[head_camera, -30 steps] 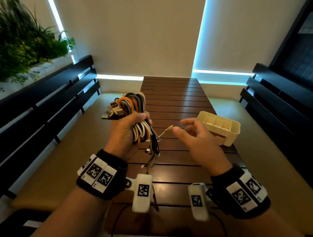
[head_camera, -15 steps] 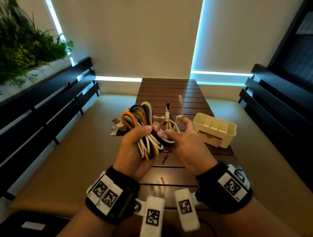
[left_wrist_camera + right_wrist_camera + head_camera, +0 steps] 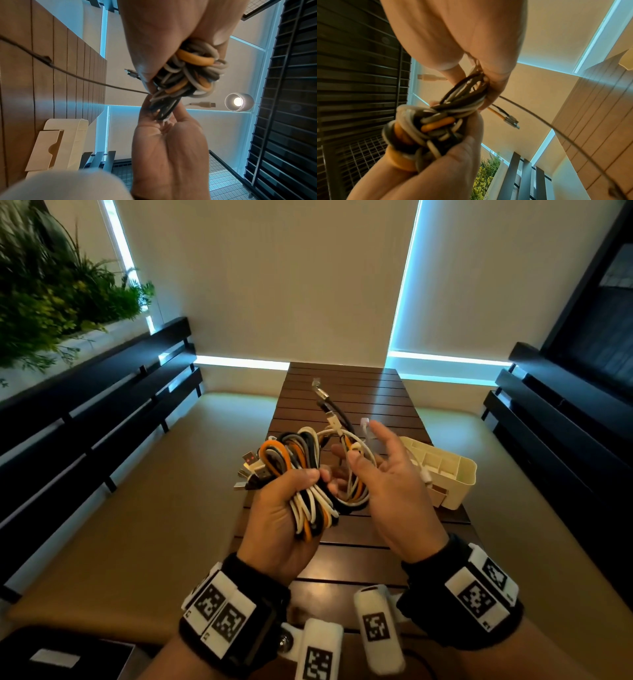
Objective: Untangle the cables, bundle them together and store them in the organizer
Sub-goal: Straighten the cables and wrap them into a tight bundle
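My left hand [image 3: 301, 484] grips a thick coil of orange, white, black and grey cables [image 3: 291, 453] in its fist, above the table. USB plugs [image 3: 250, 467] poke out to the left of the fist. My right hand [image 3: 387, 474] is beside it, with its thumb and fingers round the loops on the coil's right side; its index finger points up. Loose plug ends [image 3: 322, 392] stand up behind the hands. The cream organizer [image 3: 459, 477] sits on the table just right of my right hand. The left wrist view shows the coil [image 3: 192, 75] squeezed between both hands.
The slatted wooden table [image 3: 342, 556] runs away from me, with cushioned benches [image 3: 154, 508] and black slatted backs on both sides. Plants [image 3: 51, 296] hang at the upper left. A dark box [image 3: 68, 659] lies at the lower left corner.
My right hand let go of a thin white cable end and came in to the coil. The loose cable ends swung up behind the hands. Both hands moved closer together.
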A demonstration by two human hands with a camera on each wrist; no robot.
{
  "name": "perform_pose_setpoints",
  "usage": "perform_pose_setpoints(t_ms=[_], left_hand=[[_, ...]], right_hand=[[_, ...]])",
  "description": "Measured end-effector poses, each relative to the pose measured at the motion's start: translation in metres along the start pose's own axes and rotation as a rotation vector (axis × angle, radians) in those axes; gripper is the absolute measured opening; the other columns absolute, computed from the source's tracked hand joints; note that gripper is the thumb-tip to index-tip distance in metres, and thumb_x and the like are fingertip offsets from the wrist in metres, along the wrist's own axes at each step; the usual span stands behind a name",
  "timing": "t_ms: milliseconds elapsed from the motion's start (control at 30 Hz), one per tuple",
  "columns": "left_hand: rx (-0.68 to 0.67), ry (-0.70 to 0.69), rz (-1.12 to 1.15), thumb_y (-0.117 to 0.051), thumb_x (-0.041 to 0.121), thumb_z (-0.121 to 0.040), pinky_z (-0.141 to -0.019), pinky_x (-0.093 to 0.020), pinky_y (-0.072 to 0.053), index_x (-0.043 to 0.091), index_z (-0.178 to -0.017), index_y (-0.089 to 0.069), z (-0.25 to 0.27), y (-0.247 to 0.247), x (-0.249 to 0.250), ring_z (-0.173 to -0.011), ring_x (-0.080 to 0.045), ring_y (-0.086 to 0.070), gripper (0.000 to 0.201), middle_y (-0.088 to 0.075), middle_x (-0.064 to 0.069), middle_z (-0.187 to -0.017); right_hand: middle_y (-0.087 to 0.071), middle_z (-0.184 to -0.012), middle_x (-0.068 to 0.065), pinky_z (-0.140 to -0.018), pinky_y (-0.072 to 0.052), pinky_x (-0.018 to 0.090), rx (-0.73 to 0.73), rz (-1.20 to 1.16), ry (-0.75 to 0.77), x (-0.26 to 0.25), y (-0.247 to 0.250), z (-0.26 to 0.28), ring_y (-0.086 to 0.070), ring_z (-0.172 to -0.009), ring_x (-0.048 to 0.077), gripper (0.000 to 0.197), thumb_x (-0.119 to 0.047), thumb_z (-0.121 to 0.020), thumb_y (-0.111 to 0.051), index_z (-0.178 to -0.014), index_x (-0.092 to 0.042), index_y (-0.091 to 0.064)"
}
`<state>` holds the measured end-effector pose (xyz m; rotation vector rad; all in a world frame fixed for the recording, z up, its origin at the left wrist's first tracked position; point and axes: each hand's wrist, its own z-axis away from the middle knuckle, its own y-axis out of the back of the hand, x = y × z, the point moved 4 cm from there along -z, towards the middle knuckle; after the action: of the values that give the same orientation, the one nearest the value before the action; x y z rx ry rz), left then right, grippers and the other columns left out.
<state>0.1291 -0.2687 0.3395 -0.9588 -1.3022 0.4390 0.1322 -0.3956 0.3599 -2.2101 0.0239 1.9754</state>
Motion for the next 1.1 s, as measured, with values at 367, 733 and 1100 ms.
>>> perform_pose_setpoints(t_ms=[367, 733, 1100], left_hand=[[0.181, -0.075, -0.188, -0.066, 0.012, -0.074, -0.050, -0.030, -0.050, -0.008, -0.105, -0.063, 0.000, -0.002, -0.002, -0.060, -0.024, -0.061, 0.037, -0.061, -0.018, -0.078], [0.117, -0.056, -0.246, -0.065, 0.011, -0.072, -0.058, -0.034, -0.052, -0.008, -0.103, -0.065, 0.004, -0.005, -0.006, -0.064, -0.026, -0.060, 0.037, -0.061, -0.017, -0.075], [0.129, -0.090, -0.305, -0.067, 0.010, -0.073, -0.055, -0.032, -0.054, -0.008, -0.110, -0.061, 0.002, -0.007, -0.008, -0.065, -0.023, -0.065, 0.042, -0.061, -0.018, -0.081]], right_hand=[[-0.069, -0.106, 0.001, -0.070, -0.057, 0.021, -0.105, 0.174, 0.061, -0.010, -0.003, 0.012, -0.071, -0.088, 0.011, 0.062, -0.008, -0.094, -0.060, -0.143, -0.040, -0.040], [-0.073, -0.101, 0.008, -0.063, -0.060, 0.032, 0.035, 0.059, 0.058, -0.012, 0.002, 0.014, -0.075, -0.081, 0.019, 0.031, -0.017, -0.100, -0.055, -0.126, -0.030, -0.048], [-0.070, -0.089, -0.008, -0.064, -0.058, 0.021, 0.043, 0.387, 0.195, -0.018, 0.007, 0.016, -0.069, -0.077, 0.000, 0.011, -0.026, -0.100, -0.055, -0.110, -0.025, -0.060]])
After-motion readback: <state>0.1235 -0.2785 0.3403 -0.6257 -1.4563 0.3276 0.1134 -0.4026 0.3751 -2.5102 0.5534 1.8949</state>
